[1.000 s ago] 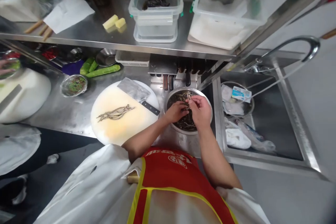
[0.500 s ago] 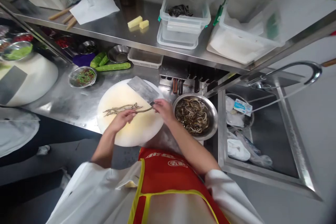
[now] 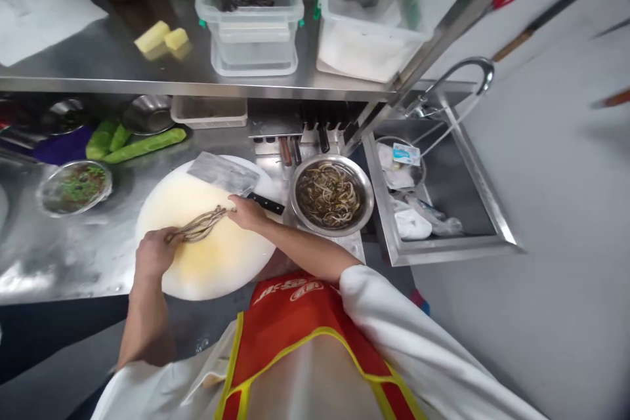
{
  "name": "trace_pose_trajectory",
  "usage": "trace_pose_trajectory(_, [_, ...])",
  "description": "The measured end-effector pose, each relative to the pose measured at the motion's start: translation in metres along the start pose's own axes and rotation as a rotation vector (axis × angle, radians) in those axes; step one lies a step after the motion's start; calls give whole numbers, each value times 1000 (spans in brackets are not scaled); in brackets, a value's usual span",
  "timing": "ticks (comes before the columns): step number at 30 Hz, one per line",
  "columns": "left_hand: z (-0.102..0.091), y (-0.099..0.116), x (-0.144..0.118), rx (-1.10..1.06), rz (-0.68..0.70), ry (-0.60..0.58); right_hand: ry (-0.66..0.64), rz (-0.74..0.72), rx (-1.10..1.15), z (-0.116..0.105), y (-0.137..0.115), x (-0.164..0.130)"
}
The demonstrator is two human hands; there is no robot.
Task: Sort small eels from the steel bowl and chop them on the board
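Presently: left hand (image 3: 153, 251) and right hand (image 3: 247, 212) each pinch one end of a bundle of thin brownish strips (image 3: 199, 225), stretched between them on the round cutting board (image 3: 216, 262). Cleaver (image 3: 227, 175) lies on the board just beyond the right hand, handle touching its knuckles. Metal bowl (image 3: 331, 194) of like strips stands right of that hand. Green cucumbers (image 3: 142, 143) lie beyond the left hand.

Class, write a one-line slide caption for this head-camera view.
Both hands, left hand and right hand, stretch thin strips across a round cutting board, beside a cleaver and metal bowl.
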State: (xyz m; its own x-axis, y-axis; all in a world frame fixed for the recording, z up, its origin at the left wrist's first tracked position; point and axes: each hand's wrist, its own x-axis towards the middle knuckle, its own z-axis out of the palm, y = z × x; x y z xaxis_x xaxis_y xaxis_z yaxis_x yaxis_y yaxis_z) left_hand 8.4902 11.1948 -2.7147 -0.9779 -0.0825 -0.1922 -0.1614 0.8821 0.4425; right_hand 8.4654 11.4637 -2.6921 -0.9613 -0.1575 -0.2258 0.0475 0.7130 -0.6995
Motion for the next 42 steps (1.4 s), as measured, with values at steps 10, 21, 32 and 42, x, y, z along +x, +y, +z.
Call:
trace_pose_trajectory(10, [21,120,4,-330,155,93,315,268,-281,-161,143,-62])
trace_pose_trajectory(21, [96,310,-1,-570,598,-458,291,296,-85,-173,173,-100])
trace_pose_trajectory(32, [153,370,-2,-790,749,-817,385,219,1061,-220,160,-141])
trace_pose_trajectory(42, [164,357,-19,-948,527,-693,435,252,1366,-234,139,-140])
